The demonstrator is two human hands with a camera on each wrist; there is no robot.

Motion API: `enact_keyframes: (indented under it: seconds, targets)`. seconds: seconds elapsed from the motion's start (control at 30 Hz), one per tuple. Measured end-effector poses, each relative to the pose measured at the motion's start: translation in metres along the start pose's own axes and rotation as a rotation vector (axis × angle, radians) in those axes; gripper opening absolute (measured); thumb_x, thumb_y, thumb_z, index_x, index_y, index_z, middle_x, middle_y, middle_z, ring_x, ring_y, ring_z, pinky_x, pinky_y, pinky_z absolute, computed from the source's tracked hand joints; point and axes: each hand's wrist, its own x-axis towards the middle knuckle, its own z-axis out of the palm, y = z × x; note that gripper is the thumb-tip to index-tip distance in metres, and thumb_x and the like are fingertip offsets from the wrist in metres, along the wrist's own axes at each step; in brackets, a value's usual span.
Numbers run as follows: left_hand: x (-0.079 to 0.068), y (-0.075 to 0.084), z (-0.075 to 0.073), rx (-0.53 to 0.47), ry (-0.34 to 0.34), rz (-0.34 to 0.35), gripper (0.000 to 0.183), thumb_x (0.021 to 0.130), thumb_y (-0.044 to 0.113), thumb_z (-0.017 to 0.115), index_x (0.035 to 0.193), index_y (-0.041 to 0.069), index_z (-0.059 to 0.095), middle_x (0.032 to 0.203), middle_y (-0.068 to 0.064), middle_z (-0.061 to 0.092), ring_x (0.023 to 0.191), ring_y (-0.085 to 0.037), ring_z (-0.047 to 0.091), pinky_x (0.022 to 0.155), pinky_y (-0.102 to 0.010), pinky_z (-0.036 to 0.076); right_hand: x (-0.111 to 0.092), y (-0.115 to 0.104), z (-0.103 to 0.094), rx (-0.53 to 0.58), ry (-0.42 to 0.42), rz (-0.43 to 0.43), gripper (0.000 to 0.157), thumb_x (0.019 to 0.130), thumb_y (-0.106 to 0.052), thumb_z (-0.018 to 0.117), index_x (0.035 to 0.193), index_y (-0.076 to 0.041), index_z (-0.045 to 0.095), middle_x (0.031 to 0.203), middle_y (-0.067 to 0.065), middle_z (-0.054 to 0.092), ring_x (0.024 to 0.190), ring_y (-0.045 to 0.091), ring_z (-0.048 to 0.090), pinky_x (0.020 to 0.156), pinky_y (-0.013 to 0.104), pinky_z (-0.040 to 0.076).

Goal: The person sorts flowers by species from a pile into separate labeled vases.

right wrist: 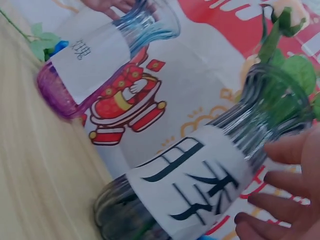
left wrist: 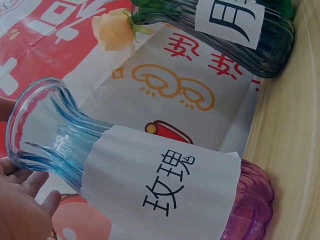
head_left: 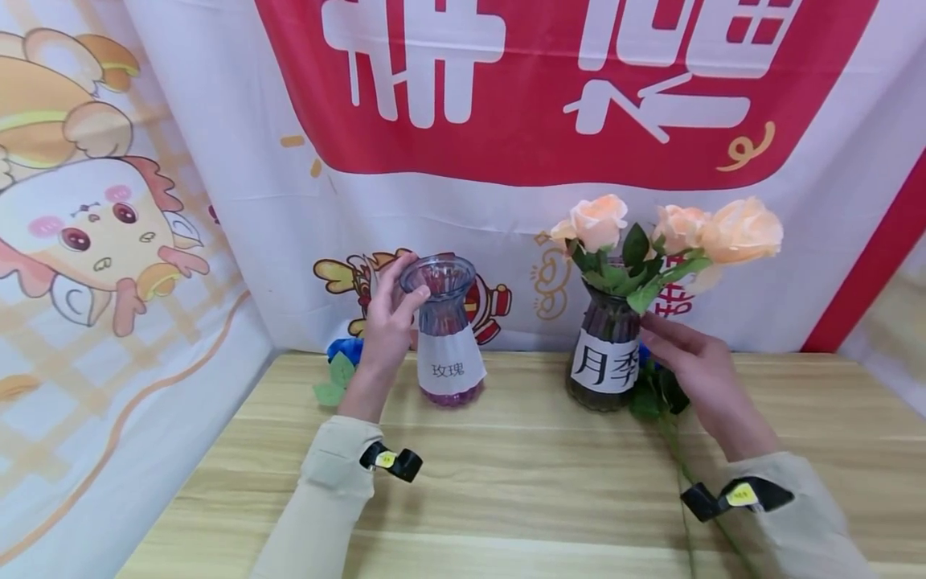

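Observation:
My left hand (head_left: 387, 330) grips a clear glass vase (head_left: 443, 319) by its flared rim, thumb at the front and fingers behind. The vase is blue at the neck and purple at the base, with a white paper label (left wrist: 165, 180) around its body. To the right, a dark grey glass vase (head_left: 608, 322) stands on the table, holding peach roses (head_left: 596, 223) with green leaves. Its white label (right wrist: 187, 180) has large black characters. Beside that vase's neck is my right hand (head_left: 702, 374), its fingers extended with their tips right at the glass.
A blue flower (head_left: 346, 351) with green leaves lies behind my left forearm. Long green stems (head_left: 674, 442) run along the wooden table (head_left: 521, 490) under my right wrist, with leaves and a bit of blue beside the dark vase. A printed cloth (head_left: 521, 241) hangs behind the table.

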Motion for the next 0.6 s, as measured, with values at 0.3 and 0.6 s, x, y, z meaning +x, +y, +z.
enact_keyframes:
  seconds: [0.3, 0.6]
  targets:
    - [0.000, -0.001, 0.001, 0.004, 0.008, -0.012, 0.058, 0.110, 0.016, 0.053, 0.165, 0.014, 0.035, 0.168, -0.007, 0.038, 0.153, -0.025, 0.044, 0.129, -0.049, 0.036, -0.012, 0.021, -0.024, 0.120, 0.039, 0.048, 0.073, 0.108, -0.036, 0.061, 0.163, 0.003, 0.034, 0.167, 0.021, 0.042, 0.104, -0.018, 0.061, 0.089, 0.010, 0.057]
    - [0.000, 0.000, 0.001, 0.006, -0.002, -0.016, 0.058, 0.110, 0.017, 0.052, 0.165, 0.014, 0.033, 0.168, -0.006, 0.036, 0.154, -0.026, 0.043, 0.130, -0.049, 0.034, -0.031, 0.053, -0.034, 0.009, -0.014, 0.233, 0.072, 0.106, -0.033, 0.067, 0.160, 0.004, 0.039, 0.160, 0.025, 0.049, 0.096, -0.014, 0.064, 0.091, 0.024, 0.062]
